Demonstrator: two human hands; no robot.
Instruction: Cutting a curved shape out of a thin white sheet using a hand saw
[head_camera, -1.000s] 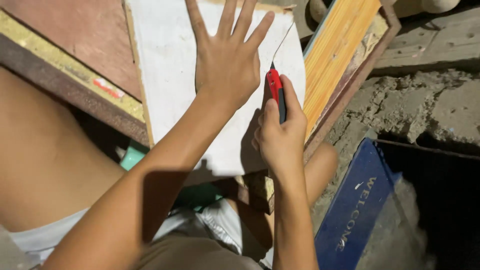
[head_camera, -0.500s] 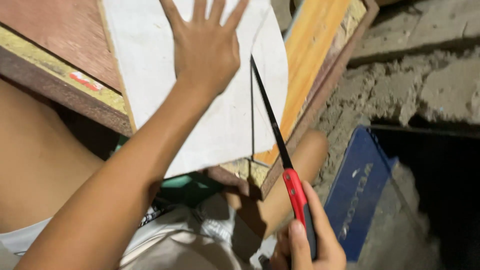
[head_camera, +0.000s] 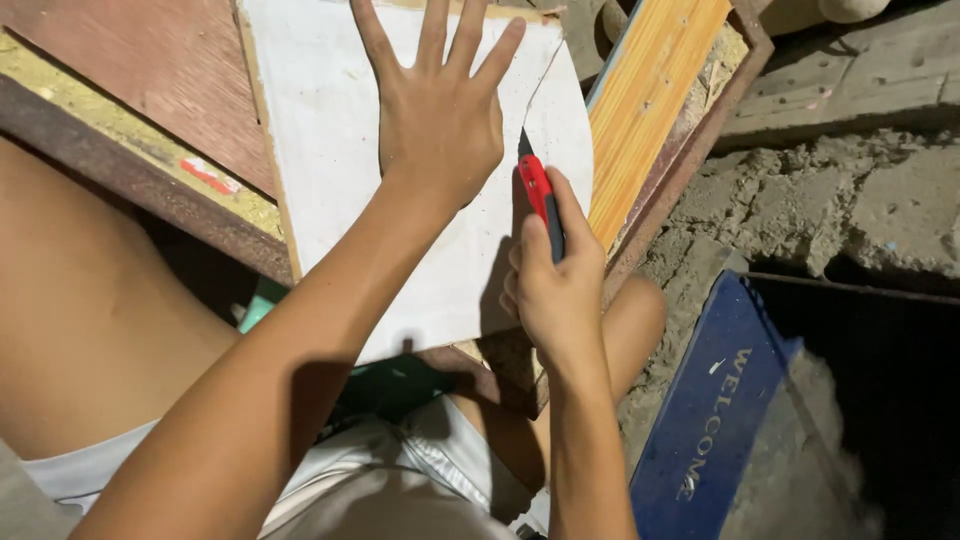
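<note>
Pressing flat with fingers spread, the left hand (head_camera: 440, 120) pins a white sheet (head_camera: 330, 200) down onto the boards beneath it, and that wide splay looks meant to stop the sheet from sliding or lifting while it is cut. The palm sits just left of the cut line, so the pressure falls close to where the blade works. The right hand (head_camera: 555, 290) is closed in a fist-like grip around a red utility knife (head_camera: 540, 200), thumb laid along the top of the handle, which probably steadies the blade and lets it be drawn toward the near side. The knife tip touches the sheet right beside the left hand's heel, at the near end of a thin line that runs away toward the far right corner of the sheet.

Under the sheet lies a reddish-brown board (head_camera: 130, 90) with a yellowish edge on the left, and an orange wooden plank (head_camera: 650, 100) slants along the right. Both rest across the person's lap, bare legs showing on the left and below the right wrist. To the right the ground is rough grey concrete (head_camera: 850, 200), cracked and dusty, and a blue doormat (head_camera: 710, 420) lies near the right knee beside a dark opening.
</note>
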